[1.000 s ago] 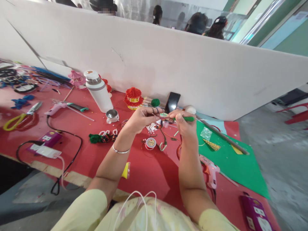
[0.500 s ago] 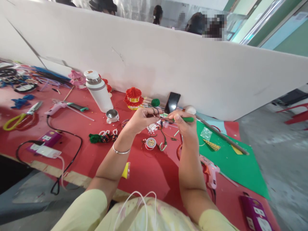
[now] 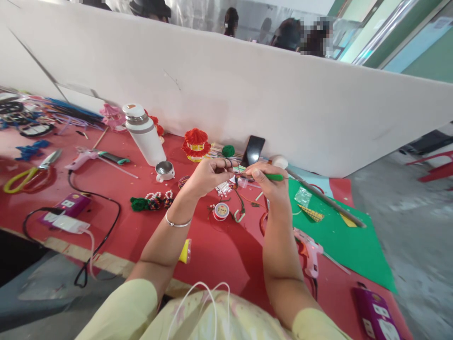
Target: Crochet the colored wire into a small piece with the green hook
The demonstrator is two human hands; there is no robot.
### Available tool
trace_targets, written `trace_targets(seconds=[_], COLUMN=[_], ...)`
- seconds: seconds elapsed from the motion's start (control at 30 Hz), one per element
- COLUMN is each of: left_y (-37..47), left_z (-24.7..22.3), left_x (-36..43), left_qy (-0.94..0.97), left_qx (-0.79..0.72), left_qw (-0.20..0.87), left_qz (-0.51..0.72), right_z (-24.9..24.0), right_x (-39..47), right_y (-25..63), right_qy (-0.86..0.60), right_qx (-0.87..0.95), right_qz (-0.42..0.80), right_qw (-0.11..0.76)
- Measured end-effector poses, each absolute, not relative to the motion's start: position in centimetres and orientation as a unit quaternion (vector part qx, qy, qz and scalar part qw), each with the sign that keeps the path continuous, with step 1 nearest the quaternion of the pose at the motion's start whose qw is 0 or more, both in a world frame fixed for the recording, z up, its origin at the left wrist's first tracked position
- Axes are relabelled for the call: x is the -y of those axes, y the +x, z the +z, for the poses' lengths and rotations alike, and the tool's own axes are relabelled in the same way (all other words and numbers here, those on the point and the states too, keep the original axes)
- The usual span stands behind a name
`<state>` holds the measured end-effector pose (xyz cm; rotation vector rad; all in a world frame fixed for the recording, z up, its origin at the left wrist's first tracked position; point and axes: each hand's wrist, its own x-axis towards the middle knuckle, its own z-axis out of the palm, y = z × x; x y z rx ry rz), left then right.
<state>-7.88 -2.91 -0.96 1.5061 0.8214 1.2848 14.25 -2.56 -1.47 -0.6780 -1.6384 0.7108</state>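
Observation:
My right hand (image 3: 267,182) is closed in a pen-like grip on a crochet hook with a green handle (image 3: 275,177), its thin end pointing left. My left hand (image 3: 208,178) is closed on dark multicoloured yarn, and a strand loops around a raised finger. The fingertips of both hands almost meet, with the small yarn work between them mostly hidden. Beneath them lie a bag of white beads (image 3: 224,188), a round spool with a red rim (image 3: 221,211) and loose dark yarn (image 3: 242,200).
A white thermos (image 3: 145,137) stands at the back left by a metal cup (image 3: 164,169). Pink glue guns (image 3: 311,257) and yellow scissors (image 3: 23,179) lie at the sides. A phone (image 3: 254,150) leans near the white partition (image 3: 212,75). Green foam sheet (image 3: 354,255) covers the right.
My right hand and the hook have shifted slightly left, toward the left hand. The left hand stays almost where it was, and the things on the table have not moved.

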Motion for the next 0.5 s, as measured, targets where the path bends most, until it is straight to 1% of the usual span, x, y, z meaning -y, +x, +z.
trace_targets(seconds=[0.13, 0.5], left_y=[-7.93, -7.77], left_z=[-1.01, -0.63], left_x=[2.88, 3.08], left_qy=[0.623, 0.608], left_qx=[-0.34, -0.364], left_qw=[0.464, 0.48], left_qz=[0.53, 0.518], right_z=[-1.42, -1.46], right_x=[2.63, 2.66], right_y=[14.04, 13.59], right_qy=[-0.286, -0.289], right_qx=[0.708, 0.701], right_qz=[0.297, 0.271], right_qw=[0.574, 0.593])
